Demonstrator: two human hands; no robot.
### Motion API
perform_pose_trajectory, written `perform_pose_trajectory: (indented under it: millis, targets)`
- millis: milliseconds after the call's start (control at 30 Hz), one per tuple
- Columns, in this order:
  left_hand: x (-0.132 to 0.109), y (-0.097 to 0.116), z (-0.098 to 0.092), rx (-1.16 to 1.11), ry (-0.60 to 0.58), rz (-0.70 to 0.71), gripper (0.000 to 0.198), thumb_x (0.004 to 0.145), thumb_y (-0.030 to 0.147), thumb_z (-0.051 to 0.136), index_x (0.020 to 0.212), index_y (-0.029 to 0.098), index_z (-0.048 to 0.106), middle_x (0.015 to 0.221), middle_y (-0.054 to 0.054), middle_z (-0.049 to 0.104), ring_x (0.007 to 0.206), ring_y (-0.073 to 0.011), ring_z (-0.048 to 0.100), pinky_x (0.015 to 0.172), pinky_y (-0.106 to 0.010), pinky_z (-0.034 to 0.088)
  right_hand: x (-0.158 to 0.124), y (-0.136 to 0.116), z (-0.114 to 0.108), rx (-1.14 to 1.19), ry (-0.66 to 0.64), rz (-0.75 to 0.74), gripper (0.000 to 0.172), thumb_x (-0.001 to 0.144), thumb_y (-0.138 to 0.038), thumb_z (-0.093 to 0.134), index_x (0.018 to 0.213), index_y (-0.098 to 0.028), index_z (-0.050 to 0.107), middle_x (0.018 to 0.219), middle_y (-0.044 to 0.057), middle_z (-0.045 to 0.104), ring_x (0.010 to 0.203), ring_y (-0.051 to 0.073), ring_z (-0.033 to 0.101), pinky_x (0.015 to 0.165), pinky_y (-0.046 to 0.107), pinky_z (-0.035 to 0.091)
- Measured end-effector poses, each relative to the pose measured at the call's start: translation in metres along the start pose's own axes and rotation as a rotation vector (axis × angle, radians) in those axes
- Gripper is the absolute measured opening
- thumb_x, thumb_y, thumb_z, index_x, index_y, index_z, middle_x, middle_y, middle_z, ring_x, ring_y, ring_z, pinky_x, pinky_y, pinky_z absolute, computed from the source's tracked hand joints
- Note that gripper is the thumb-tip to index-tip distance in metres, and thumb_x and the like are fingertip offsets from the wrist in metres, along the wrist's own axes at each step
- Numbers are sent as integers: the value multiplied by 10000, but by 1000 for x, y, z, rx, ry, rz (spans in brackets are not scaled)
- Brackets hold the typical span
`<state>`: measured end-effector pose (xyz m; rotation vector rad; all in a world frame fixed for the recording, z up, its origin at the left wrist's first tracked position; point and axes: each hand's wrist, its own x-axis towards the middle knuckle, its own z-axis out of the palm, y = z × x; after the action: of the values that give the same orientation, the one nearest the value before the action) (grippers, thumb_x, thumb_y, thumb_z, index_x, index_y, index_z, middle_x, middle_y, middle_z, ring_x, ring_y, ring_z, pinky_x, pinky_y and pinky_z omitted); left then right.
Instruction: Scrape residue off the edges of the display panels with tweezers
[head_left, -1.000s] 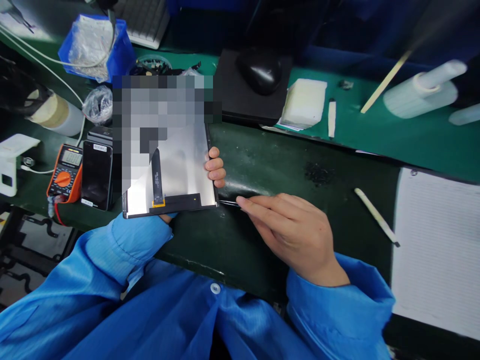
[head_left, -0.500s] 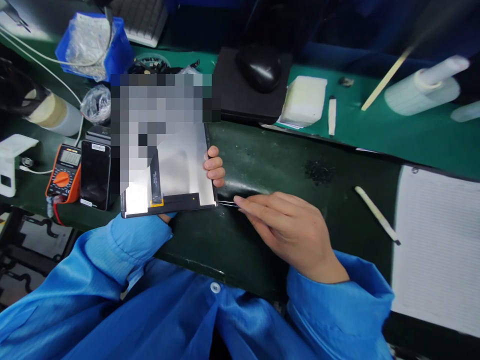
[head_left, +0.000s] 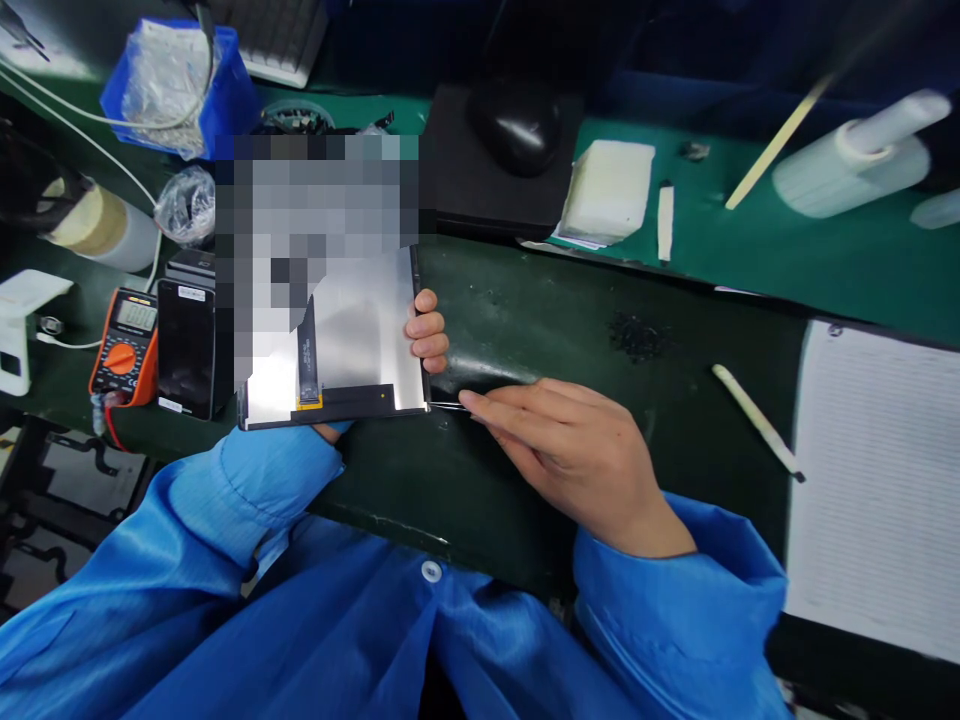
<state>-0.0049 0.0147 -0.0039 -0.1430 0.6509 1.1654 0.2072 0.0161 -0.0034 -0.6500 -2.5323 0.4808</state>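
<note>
My left hand (head_left: 427,330) grips a thin tablet display panel (head_left: 360,350) from beneath, its fingers curling round the right edge. The panel's silver back faces up, with a black flex cable (head_left: 307,360) lying on it and a black strip along the lower edge. A pixelated patch hides its upper part. My right hand (head_left: 570,450) pinches a thin dark metal tool (head_left: 446,406), whose tip meets the panel's lower right edge.
A multimeter (head_left: 124,345) and a phone (head_left: 186,350) lie left of the panel on the green mat (head_left: 675,210). Beyond stand a black mouse (head_left: 516,128), a white foam block (head_left: 607,190), and a blue bin (head_left: 180,90). A white sheet (head_left: 874,470) lies right.
My right hand has slid slightly left with the tool, whose tip stays at the panel's edge. The panel has shifted slightly left, and the whole view has moved a little.
</note>
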Motion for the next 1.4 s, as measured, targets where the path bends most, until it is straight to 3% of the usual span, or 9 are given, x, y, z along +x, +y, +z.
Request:
perform_pose_trajectory:
  millis: [333,500,800,1067,1400]
  targets:
    - [0,0,1,-1,23,-1,612,1031,429,-46,695,180,401,508,35,271,412,-85,267,448,-211,232,0,1,2,44,4,-3,292,950,-113,569,1178,-253,685,926,-4,781,715,123,688,691,272,555]
    - [-1,2,-3,-16,-62,-22,539,1054,366,52,731,171,438,537,24,311,444,-94,356,470,-215,291,1,-1,3,67,28,-15,239,950,-138,587,1130,-242,705,920,-4,788,747,127,725,714,256,575]
    - [-8,3,6,-1,-3,-13,491,1054,350,92,741,167,423,544,33,327,423,-72,374,457,-186,332,2,0,1,-1,10,-15,206,949,-175,602,1115,-214,716,884,11,786,727,137,724,678,260,562]
    - [-2,4,-5,-18,-96,-34,536,1055,355,60,742,167,452,540,21,372,436,-94,433,470,-214,346,3,1,-2,-31,21,-39,198,947,-165,603,1103,-221,711,893,11,781,735,136,713,670,272,546]
    - [0,3,-7,-19,-78,-44,554,1054,361,55,728,163,457,540,18,355,440,-94,406,477,-218,328,0,1,-1,-55,24,-41,238,945,-118,581,1101,-247,706,894,-13,774,688,118,660,645,279,502]
